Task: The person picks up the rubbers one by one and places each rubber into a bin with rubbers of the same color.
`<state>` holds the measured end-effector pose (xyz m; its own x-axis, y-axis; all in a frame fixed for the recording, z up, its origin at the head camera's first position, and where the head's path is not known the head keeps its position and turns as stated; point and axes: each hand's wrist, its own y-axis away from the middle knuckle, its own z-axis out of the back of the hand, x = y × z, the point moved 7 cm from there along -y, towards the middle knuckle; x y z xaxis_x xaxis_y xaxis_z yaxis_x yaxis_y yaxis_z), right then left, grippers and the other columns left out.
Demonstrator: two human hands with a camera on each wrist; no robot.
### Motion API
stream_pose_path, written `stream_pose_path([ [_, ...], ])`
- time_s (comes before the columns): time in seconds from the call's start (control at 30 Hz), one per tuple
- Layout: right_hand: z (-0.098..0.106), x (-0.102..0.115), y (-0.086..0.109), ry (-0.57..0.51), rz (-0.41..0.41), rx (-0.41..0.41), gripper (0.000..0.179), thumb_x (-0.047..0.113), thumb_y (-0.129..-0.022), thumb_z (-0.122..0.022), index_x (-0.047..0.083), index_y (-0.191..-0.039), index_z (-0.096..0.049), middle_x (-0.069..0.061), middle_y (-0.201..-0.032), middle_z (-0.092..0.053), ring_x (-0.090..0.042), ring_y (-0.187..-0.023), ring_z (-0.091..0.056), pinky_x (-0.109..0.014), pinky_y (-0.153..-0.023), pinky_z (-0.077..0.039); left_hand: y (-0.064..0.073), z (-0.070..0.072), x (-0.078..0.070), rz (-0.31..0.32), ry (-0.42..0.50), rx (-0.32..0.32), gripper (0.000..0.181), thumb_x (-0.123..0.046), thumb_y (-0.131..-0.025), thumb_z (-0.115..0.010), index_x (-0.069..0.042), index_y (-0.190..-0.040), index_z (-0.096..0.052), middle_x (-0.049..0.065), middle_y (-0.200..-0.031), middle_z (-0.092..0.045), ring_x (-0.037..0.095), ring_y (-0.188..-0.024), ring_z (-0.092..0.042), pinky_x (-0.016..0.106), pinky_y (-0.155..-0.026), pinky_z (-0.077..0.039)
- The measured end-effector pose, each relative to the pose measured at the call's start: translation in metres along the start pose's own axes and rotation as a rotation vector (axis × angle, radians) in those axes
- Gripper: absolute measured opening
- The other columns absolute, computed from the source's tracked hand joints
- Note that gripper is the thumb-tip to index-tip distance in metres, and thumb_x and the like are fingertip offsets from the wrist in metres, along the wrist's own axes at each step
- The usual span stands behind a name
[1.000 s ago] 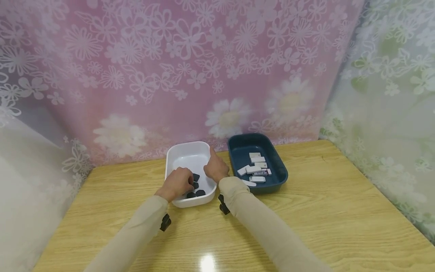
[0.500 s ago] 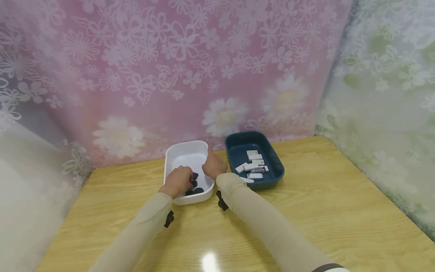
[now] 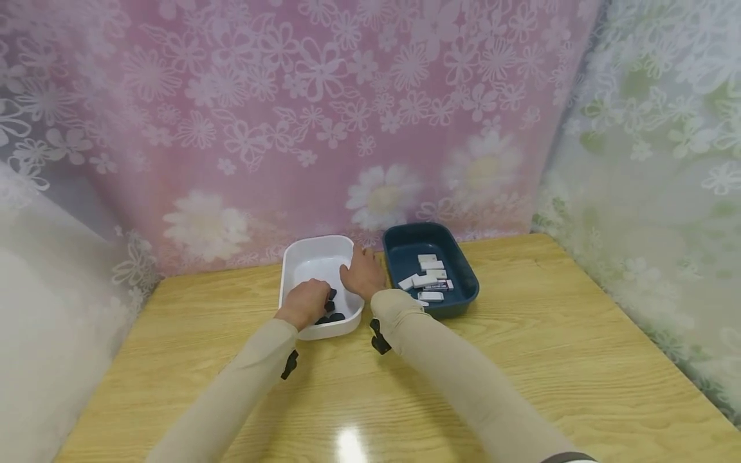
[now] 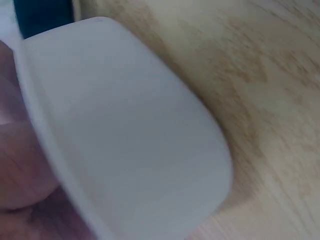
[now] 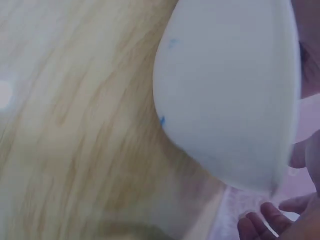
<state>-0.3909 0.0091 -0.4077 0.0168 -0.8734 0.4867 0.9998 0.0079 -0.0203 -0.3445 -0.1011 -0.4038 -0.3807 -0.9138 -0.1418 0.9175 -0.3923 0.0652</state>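
Note:
A white plastic basin (image 3: 330, 330) holds several black pieces (image 3: 337, 317) near its front end. My left hand (image 3: 305, 305) reaches over the left rim, with its fingertips down by the black pieces. In the left wrist view, the bent fingers (image 4: 25, 165) show past the basin's rim; whether they pinch a piece I cannot tell. Over the right rim is my right hand (image 3: 365, 275), with its thumb toward the basin. The right wrist view shows its fingers (image 5: 272, 217) loosely bent and spread, holding nothing visible.
Just right of the white basin stands a dark blue basin (image 3: 467, 302) with several small white blocks (image 3: 425, 281), one in a printed sleeve. Both rest on a wood-grain table (image 3: 550, 334). Floral cloth (image 3: 289, 161) hangs behind the table and at both sides.
The right hand's fingers have loosened from a tighter fist at the rim and spread toward the blue basin. The left hand stays low in the white basin. The head view has shifted slightly.

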Motion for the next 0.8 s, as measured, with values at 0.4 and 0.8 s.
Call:
stream_pose_path([
  [0.4, 0.027, 0.004, 0.015, 0.265, 0.293, 0.105, 0.056, 0.032, -0.098, -0.052, 0.010, -0.147, -0.035, -0.016, -0.147, -0.035, -0.034, -0.133, -0.033, -0.046, -0.105, -0.031, 0.000, 0.036, -0.012, 0.000, -0.010, -0.207, 0.052, -0.040, -0.091, -0.062, -0.006, -0.129, -0.054, 0.017, -0.123, -0.055, 0.036, -0.105, -0.056, 0.051, -0.084, -0.046],
  [0.8, 0.032, -0.024, 0.033, 0.337, 0.315, 0.240, 0.058, 0.042, -0.100, -0.044, 0.023, -0.152, -0.025, -0.011, -0.158, -0.011, -0.035, -0.143, -0.010, -0.053, -0.111, -0.003, -0.002, 0.028, -0.016, -0.022, 0.025, -0.094, 0.075, -0.060, -0.089, -0.054, -0.013, -0.145, -0.040, 0.019, -0.148, -0.034, 0.037, -0.133, -0.033, 0.055, -0.106, -0.024],
])
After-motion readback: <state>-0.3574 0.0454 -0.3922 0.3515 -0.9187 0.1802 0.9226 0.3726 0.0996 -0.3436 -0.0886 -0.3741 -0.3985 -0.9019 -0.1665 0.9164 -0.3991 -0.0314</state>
